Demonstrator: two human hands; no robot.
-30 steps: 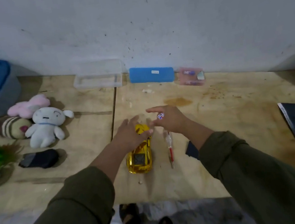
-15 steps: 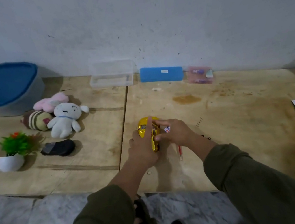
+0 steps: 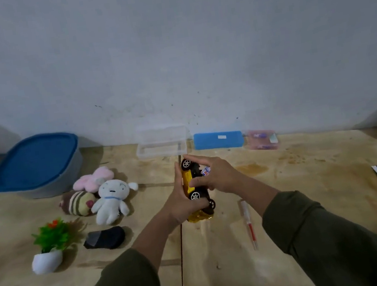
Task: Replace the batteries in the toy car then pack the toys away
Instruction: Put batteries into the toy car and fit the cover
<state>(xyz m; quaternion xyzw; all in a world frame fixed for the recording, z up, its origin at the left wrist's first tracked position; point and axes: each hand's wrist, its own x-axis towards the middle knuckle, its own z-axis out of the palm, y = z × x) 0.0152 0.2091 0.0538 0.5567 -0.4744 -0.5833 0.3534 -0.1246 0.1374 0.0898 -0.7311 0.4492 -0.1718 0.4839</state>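
Observation:
The gold toy car is lifted off the wooden table and turned on its side, black underside and wheels facing right. My left hand grips its body from the left. My right hand rests on the underside and pinches a small battery with a colourful label. A red-handled screwdriver lies on the table to the right of the car.
Plush toys, a white one, a pink one and a striped one, lie at the left with a black toy and a potted plant. A blue-lidded bin, clear box, blue case and pink box line the wall.
Both hands took the car off the table and rolled it onto its side, wheels now facing right. The camera tilted up and back, showing more wall.

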